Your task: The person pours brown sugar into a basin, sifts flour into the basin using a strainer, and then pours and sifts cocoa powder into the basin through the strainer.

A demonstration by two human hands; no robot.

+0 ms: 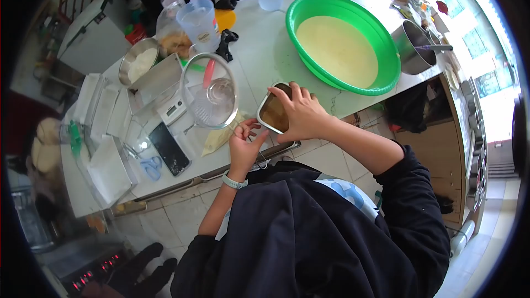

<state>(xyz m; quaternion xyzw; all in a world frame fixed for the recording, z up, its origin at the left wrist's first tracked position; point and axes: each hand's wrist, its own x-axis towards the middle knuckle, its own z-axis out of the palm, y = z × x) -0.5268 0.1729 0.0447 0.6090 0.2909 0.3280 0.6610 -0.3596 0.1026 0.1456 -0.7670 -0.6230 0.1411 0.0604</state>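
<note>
My right hand [305,111] grips a rectangular metal tin [263,105] from above, thumb and fingers spread over its rim. Brown liquid or batter [274,113] shows inside the tin, which is tilted towards me near the table's front edge. Just left of it, my left hand [243,142] has curled fingers around what looks like the thin wire handle of a round mesh sieve [200,105]; the grip is partly hidden. The sieve's mesh overlaps a red-handled tool [208,73] and a small clear cup [220,91]. Cream-coloured paper or cloth [216,141] lies beneath my left hand.
A green basin [309,65] of pale batter stands at right, beside a steel pot [414,49]. Further left are a digital scale [174,109], phone [169,149], blue scissors [150,168], several loaf tins [110,165] and measuring jugs [199,25]. Another person's gloved hand [225,1] appears across the table.
</note>
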